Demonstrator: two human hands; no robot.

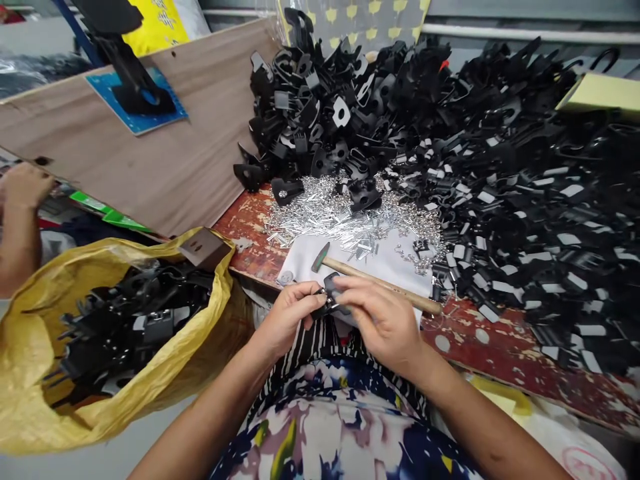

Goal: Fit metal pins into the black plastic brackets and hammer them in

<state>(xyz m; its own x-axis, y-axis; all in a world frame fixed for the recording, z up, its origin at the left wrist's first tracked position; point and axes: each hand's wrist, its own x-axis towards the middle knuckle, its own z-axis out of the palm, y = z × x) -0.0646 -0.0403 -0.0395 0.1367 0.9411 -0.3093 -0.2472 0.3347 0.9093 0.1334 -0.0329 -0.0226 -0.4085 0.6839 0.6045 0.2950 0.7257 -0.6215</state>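
Over the table's front edge, my left hand (pixel 293 310) pinches a small black plastic part (pixel 332 285) with bits of metal on it. My right hand (pixel 385 323) meets the part from the other side, thumb and fingers drawn together against it. Whatever lies between those right fingertips is hidden. Just beyond my hands, a hammer (pixel 383 281) with a wooden handle lies slantwise on a white sheet (pixel 300 255). Behind it spreads a heap of small silvery metal pins and pieces (pixel 333 217).
Black plastic parts (pixel 345 100) pile high at the back, and black pieces with whitish faces (pixel 545 220) cover the right. To the left stand a wooden board (pixel 200 127) and a yellow sack (pixel 220 320) holding black parts. Another person's hand (pixel 25 187) shows at far left.
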